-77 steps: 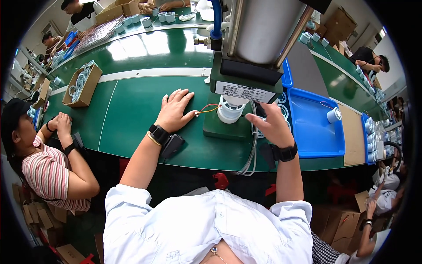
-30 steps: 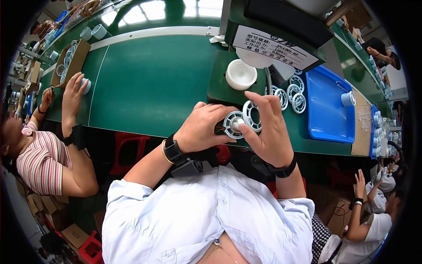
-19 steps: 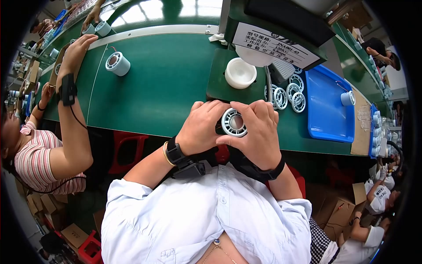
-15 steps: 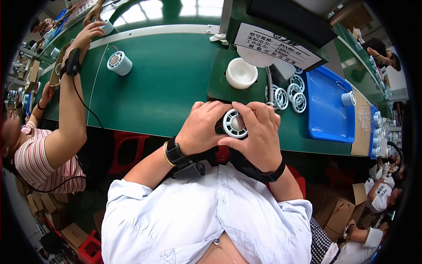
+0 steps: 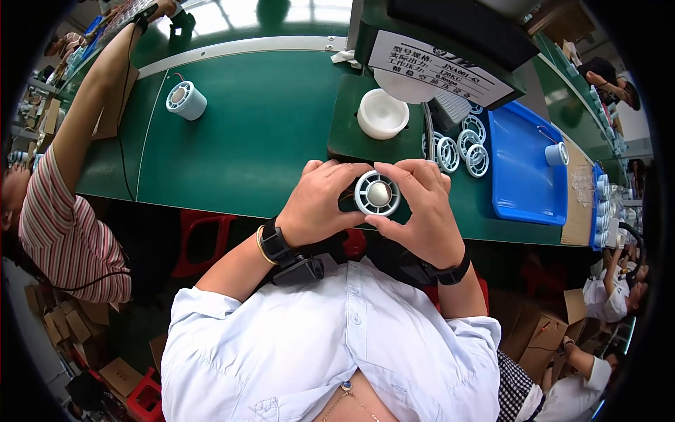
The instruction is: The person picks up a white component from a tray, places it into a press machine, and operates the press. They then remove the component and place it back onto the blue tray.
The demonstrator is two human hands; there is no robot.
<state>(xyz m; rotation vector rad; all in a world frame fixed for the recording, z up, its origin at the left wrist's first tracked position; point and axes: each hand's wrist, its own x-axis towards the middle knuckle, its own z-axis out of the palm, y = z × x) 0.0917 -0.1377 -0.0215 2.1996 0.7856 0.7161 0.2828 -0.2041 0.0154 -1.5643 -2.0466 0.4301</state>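
Between both hands [image 5: 373,211]: white round fan [image 5: 377,194].

White buttoned shirt [image 5: 330,344], rolled sleeves, black wristbands, a gold bangle [image 5: 261,246], thin necklace.

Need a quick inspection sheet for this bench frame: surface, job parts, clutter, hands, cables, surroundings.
Surface: green bench top with a white strip along its far edge.
Job's things: round white fan-like part with a metal hub, held up near the bench's front edge; white cup-shaped fixture on a raised green pad.
Clutter: loose white rings by the blue tray; one white cylinder part at far left.
Hands: left hand and right hand both grip the fan-like part's rim.
Cables: a thin dark cord hangs from a co-worker's arm.
Surroundings: a machine with a label plate behind; cardboard boxes on the floor.
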